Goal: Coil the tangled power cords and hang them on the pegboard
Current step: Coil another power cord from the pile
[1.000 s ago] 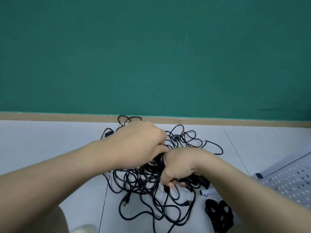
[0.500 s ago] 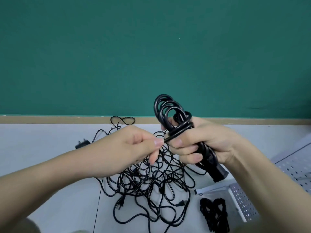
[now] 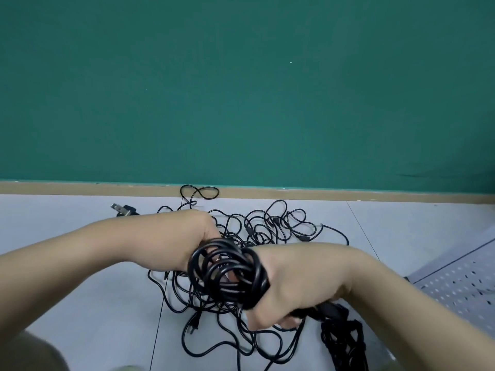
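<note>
My right hand (image 3: 292, 285) grips a thick black coiled cord (image 3: 227, 274), its loops facing me and its plug end sticking out below my fist. My left hand (image 3: 198, 236) sits just behind the coil, fingers curled at the cord and hidden by the loops. Below both hands a tangle of thin black power cords (image 3: 254, 231) sprawls over the pale floor. A white pegboard (image 3: 460, 285) lies flat at the right edge.
A bundled black cord (image 3: 345, 341) lies on the floor at the lower right, next to the pegboard. A loose plug (image 3: 123, 210) rests at the left of the tangle. A green wall with a tan baseboard (image 3: 321, 194) closes the far side.
The coil was upright above my right fist; now it is lowered and turned so its loops face me. My left hand has slid in behind the coil.
</note>
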Tool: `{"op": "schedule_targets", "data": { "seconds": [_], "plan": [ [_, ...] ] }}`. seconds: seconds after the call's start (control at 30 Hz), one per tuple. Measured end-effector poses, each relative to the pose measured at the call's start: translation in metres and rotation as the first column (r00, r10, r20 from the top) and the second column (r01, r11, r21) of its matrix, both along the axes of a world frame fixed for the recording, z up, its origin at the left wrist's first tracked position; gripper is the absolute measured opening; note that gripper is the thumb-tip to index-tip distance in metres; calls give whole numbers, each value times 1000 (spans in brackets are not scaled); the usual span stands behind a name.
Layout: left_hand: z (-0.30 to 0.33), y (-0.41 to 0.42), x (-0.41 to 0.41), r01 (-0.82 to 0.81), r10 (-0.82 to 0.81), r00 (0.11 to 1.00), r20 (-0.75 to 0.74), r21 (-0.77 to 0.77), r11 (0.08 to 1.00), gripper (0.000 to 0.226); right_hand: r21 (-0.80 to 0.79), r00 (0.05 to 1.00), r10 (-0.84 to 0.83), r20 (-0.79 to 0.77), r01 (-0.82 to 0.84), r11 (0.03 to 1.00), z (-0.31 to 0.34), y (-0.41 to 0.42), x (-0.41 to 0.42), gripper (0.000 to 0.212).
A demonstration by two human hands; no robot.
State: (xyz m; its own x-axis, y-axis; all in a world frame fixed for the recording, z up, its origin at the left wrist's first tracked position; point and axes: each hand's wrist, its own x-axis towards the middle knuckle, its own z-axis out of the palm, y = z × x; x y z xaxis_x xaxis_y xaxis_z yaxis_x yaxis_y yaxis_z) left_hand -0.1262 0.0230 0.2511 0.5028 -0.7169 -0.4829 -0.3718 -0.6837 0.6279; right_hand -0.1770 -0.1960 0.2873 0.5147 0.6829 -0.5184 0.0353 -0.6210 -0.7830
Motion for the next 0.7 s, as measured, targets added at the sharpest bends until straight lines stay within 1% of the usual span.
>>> {"op": "schedule_targets", "data": {
  "seconds": [0.03,0.07,0.1,0.13,0.17,0.2,0.23,0.27,0.33,0.37,0.43,0.5,0.57,0.63,0.67,0.7],
  "plan": [
    [-8,-3,-2,24,-23,1000,-21,52,998,17,-44,999,8,37,-6,999,-2,3,-1,17],
    [-7,-6,-4,-28,33,998,-50,86,996,21,-77,998,12,63,-7,997,-5,5,-1,13],
    [-2,-8,3,-78,78,997,-1,102,992,38,-103,997,11,77,-3,995,-6,7,-2,14],
    [3,-16,13,-150,139,986,89,134,980,37,-123,996,5,86,5,992,-6,7,-1,18],
    [13,-21,17,-166,128,965,231,155,974,28,-146,996,0,94,14,989,-6,7,0,22],
    [18,-14,13,-128,75,948,309,154,980,24,-169,995,2,103,15,986,-7,7,1,26],
    [23,-11,11,-57,-3,938,346,163,985,27,-203,994,22,106,0,979,-9,8,2,27],
    [26,-12,10,-21,-54,925,377,192,981,35,-256,993,57,106,-28,966,-13,11,2,27],
    [30,-18,10,-10,-117,886,449,271,963,55,-404,983,160,90,-111,908,-26,19,-1,23],
    [30,-21,8,-16,-146,858,493,309,951,61,-476,977,199,75,-140,868,-33,22,-2,21],
    [27,-26,4,-12,-196,810,553,349,937,62,-568,973,221,61,-148,809,-44,26,-1,19],
    [30,-30,-4,-24,-148,779,610,264,964,58,-586,985,149,91,-68,808,-45,23,6,20],
    [34,-29,-6,-56,-12,734,679,78,995,60,-528,980,8,199,100,843,-37,11,18,16],
    [34,-25,-2,-95,184,729,659,-169,981,62,-421,946,-143,292,261,869,-26,-2,28,21],
    [34,-24,-2,-110,256,736,627,-263,959,60,-370,922,-192,337,317,873,-22,-7,32,25],
    [35,-26,-3,-119,299,735,609,-318,941,58,-327,896,-224,383,358,874,-19,-11,34,27]
  ]
}}
